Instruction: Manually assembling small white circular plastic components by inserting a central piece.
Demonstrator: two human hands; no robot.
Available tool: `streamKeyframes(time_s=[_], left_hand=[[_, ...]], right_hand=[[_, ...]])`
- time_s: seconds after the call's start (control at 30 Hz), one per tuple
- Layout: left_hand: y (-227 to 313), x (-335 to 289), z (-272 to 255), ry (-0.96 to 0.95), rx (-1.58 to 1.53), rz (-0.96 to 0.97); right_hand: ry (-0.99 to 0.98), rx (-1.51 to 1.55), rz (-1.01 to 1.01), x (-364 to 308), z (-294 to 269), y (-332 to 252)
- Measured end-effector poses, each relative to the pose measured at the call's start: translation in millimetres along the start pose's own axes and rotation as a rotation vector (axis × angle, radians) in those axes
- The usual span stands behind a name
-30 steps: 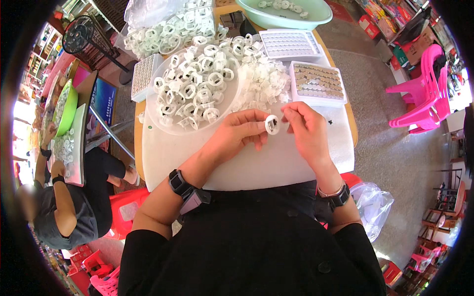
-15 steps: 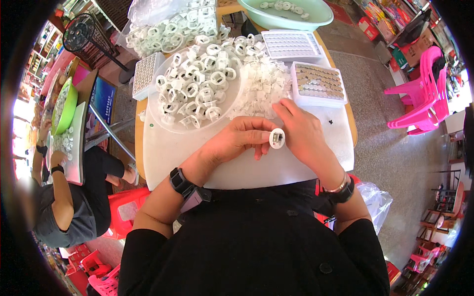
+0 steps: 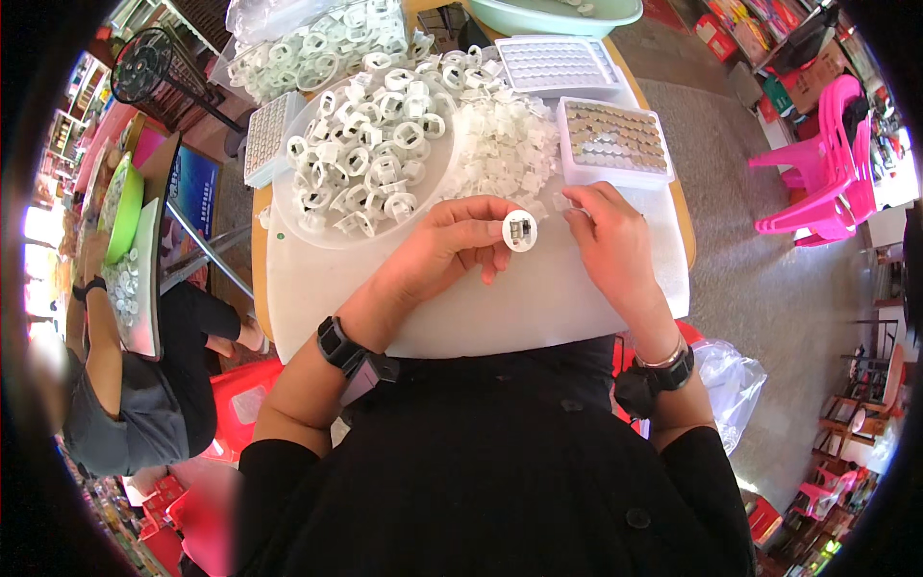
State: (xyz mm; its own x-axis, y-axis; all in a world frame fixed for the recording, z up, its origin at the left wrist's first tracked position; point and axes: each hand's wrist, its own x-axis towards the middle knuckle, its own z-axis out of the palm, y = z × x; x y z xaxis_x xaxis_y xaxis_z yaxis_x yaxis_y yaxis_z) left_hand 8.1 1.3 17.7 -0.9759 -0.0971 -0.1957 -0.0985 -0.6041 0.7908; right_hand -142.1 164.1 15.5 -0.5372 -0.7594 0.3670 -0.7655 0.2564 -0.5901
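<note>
My left hand (image 3: 444, 242) pinches a small round white plastic housing (image 3: 520, 231) between thumb and fingers. Its open face, with dark and metallic parts inside, is turned up toward me. Just to the right, my right hand (image 3: 613, 238) holds a small translucent plastic piece (image 3: 561, 201) at its fingertips, apart from the housing. Beyond both hands lies a heap of similar translucent plastic pieces (image 3: 505, 144). On the left of the heap, a shallow round clear tray (image 3: 312, 234) carries many white ring-shaped housings (image 3: 358, 162).
Right of the heap stands a white tray of small round discs (image 3: 660, 176), with another white tray (image 3: 615, 85) behind. A white disc tray (image 3: 252, 173) sits far left. A clear bin (image 3: 226, 67) and pale green basin (image 3: 538, 24) stand behind. A co-worker (image 3: 125, 404) sits left.
My right hand has drawn back from the heap's near edge with a translucent piece in its fingertips. My left hand still holds the housing. The view has shifted slightly.
</note>
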Motion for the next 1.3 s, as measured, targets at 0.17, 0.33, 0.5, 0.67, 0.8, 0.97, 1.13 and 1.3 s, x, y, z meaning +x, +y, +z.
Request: streamKeyframes(time_s=[0.17,0.33,0.5,0.67,0.8,0.97,1.13,1.3], left_hand=[[0,0,1,-0.003,-0.008,-0.001],[0,0,0,0.007,0.007,0.001],[4,-1,3,0.050,0.011,-0.014],[0,1,-1,0.033,0.000,0.003],[0,2,-1,0.033,0.028,0.000],[0,0,2,0.053,0.016,-0.004],[2,0,3,0.048,0.036,-0.009],[1,1,3,0.072,0.033,-0.003]], right_hand=[[0.001,-0.241,-0.106,4,9,1],[-0.008,0.163,0.061,1,-1,3],[-0.135,0.170,0.108,3,-13,4],[-0.065,0.117,0.062,3,-3,2],[-0.093,0.060,-0.045,4,6,2],[-0.149,0.303,0.216,2,-12,8],[-0.410,0.560,0.443,4,-25,9],[-0.416,0.284,0.033,4,-19,13]])
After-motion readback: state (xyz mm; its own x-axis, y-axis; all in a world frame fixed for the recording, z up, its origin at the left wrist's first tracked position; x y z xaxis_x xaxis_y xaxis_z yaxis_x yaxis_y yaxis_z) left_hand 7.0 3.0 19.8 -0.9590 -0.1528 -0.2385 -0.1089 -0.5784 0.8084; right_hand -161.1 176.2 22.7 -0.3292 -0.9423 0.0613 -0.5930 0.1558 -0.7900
